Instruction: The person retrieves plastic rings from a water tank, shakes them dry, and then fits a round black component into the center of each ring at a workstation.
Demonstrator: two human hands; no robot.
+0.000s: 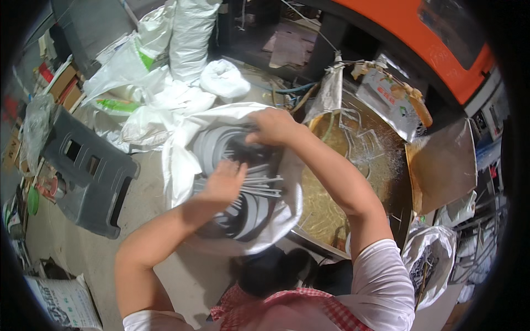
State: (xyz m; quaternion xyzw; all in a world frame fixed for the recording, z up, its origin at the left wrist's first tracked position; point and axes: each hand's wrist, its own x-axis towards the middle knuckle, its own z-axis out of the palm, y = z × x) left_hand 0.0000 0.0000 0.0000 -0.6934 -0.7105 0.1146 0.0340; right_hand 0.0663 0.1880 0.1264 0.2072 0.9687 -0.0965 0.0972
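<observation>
A white woven sack (287,214) stands in front of me, its mouth rolled wide. Curved grey plastic parts (207,151) are stacked inside, and thin grey rods or prongs (262,186) stick out among them. My left hand (223,183) lies over the grey parts in the middle of the sack, fingers stretched and thumb apart. My right hand (271,127) reaches in over the far right rim, thumb and fingers apart, nothing visible between them. Both hands are slightly blurred. The parts beneath my palms are hidden.
A grey plastic stool (91,168) stands left. White sacks (190,44) crowd the far left. On the right, a tub of water (326,198) adjoins the sack, with a cardboard sheet (444,165) beside it. An orange machine (430,44) rises behind; another sack (441,243) holds grey pieces.
</observation>
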